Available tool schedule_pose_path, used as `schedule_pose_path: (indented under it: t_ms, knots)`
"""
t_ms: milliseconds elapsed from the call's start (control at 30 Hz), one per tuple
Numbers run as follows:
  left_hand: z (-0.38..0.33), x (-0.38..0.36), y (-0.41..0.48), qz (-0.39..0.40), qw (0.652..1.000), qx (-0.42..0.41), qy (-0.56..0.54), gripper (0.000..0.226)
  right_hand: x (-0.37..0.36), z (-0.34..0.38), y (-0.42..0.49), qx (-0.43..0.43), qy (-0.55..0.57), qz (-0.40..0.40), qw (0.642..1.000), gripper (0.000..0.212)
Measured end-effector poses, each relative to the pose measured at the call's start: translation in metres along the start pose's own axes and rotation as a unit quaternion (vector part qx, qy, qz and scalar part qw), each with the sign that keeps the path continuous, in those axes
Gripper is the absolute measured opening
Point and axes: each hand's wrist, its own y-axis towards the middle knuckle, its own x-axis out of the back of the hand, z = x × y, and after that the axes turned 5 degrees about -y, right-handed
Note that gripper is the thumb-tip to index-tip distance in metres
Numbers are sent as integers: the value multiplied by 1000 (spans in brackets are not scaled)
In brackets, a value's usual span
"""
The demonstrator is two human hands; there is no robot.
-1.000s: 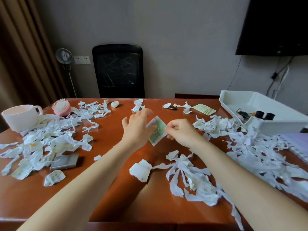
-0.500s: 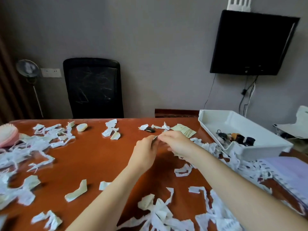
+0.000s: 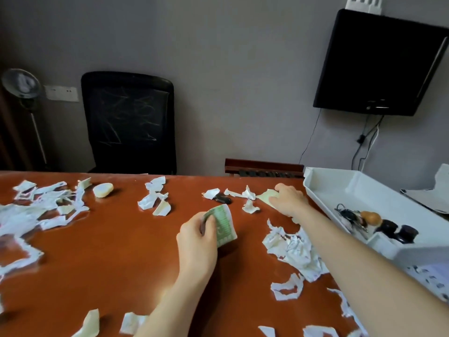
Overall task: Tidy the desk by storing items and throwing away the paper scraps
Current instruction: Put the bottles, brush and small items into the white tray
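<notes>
My left hand (image 3: 198, 242) holds a green banknote (image 3: 224, 226) above the middle of the red-brown desk (image 3: 116, 259). Farther back to the right, my right hand (image 3: 288, 199) lies on a pale yellow-green slip of paper (image 3: 264, 197), fingers spread over it; whether it grips the slip I cannot tell. White paper scraps (image 3: 295, 250) lie heaped under my right forearm, and more scraps (image 3: 36, 210) cover the left side. A white plastic tray (image 3: 364, 190) at the right holds keys (image 3: 348, 215) and small dark bottles (image 3: 398, 231).
A small black object (image 3: 222, 199) and a pale oval item (image 3: 103, 190) lie near the desk's far edge. A black chair (image 3: 128, 122) stands behind the desk. A dark screen (image 3: 379, 64) hangs on the wall at right.
The view has swung right and up. My right hand has let go of the banknote and reached back-right onto the yellow-green slip. My left hand keeps the banknote.
</notes>
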Motion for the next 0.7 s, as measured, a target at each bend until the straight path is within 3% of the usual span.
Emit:
schedule_pose_path:
  t_ms: [100, 333, 467, 700]
  knots:
    - [1, 0, 1, 17, 1000, -6, -3, 20, -6, -3, 11, -31, 8, 38, 999, 50]
    - [1, 2, -1, 22, 1000, -13, 4, 30, 6, -3, 8, 7, -48, -14, 999, 47]
    - [-2, 4, -4, 9, 1000, -18, -17, 38, 17, -8, -3, 59, 43, -54, 996, 15]
    - [-25, -2, -4, 18, 997, 1, -79, 18, 75, -20, -37, 101, 165, -146, 970, 11]
